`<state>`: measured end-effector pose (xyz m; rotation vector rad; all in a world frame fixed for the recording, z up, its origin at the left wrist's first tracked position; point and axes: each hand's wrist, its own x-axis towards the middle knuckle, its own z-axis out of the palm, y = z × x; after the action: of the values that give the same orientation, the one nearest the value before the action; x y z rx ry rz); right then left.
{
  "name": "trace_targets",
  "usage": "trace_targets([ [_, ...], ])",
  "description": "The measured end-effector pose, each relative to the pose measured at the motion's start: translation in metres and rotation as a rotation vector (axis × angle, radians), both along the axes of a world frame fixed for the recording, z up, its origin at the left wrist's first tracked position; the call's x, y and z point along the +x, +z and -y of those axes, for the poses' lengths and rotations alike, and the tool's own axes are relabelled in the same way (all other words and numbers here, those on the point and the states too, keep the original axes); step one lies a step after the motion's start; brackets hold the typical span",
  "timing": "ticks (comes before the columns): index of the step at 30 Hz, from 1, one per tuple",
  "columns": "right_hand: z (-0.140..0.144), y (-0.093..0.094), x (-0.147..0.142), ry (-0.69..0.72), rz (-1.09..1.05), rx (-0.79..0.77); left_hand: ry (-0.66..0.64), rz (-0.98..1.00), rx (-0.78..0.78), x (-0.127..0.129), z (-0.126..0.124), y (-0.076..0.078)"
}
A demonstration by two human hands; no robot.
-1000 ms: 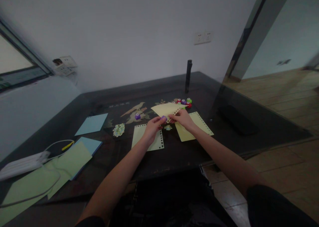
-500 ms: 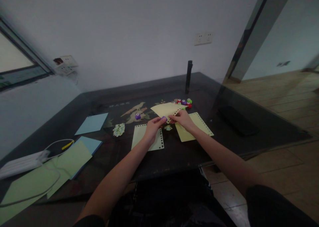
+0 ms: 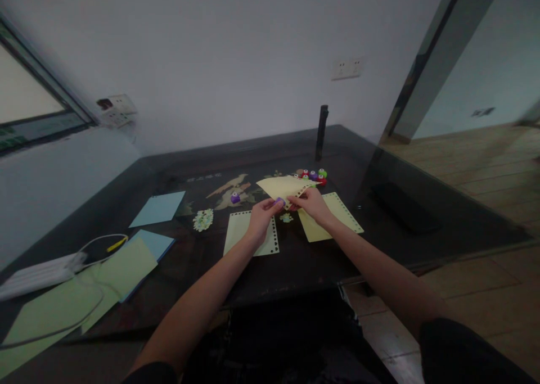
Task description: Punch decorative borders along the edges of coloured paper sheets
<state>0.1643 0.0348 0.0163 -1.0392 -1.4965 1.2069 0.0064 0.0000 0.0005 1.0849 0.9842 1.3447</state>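
Home room, likely: dark glass-topped desk (image 3: 295, 260), wood floor (image 3: 476, 159), wall sockets (image 3: 346, 68), craft paper sheets (image 3: 157, 208) scattered.

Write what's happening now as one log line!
left hand: holds purple paper punch | right hand: holds yellow paper sheet | punch at sheet edge | punched sheets on dark table

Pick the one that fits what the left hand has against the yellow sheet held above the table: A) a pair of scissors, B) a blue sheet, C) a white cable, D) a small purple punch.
D: the left hand pinches a small purple punch at the edge of the yellow sheet, which the right hand also holds.
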Motion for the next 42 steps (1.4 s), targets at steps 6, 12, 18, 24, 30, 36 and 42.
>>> trace_targets([
  [6,0.0008,-0.0002,0.0007,-0.004,0.011,0.022,-0.004,-0.023,0.023,0.0001,0.0004,0.0009],
  [12,0.0031,0.0029,0.0015,0.000,0.005,0.023,-0.009,-0.047,0.049,0.0001,0.0023,0.0061],
  [18,0.0068,0.0043,0.0000,0.008,-0.024,-0.012,0.002,-0.082,0.065,0.0008,0.0028,0.0088],
  [24,0.0075,0.0027,-0.0030,0.004,-0.037,-0.020,-0.031,-0.091,0.070,-0.0003,0.0029,0.0067],
  [30,0.0057,0.0006,-0.0038,0.039,-0.049,0.028,-0.032,-0.059,0.047,-0.0002,0.0014,0.0036],
  [36,0.0053,0.0014,-0.0029,0.022,-0.025,0.038,-0.028,-0.008,0.017,0.0000,0.0016,0.0025],
  [42,0.0033,0.0012,-0.0012,0.012,-0.012,0.054,-0.079,0.053,-0.022,0.0002,0.0043,0.0090],
])
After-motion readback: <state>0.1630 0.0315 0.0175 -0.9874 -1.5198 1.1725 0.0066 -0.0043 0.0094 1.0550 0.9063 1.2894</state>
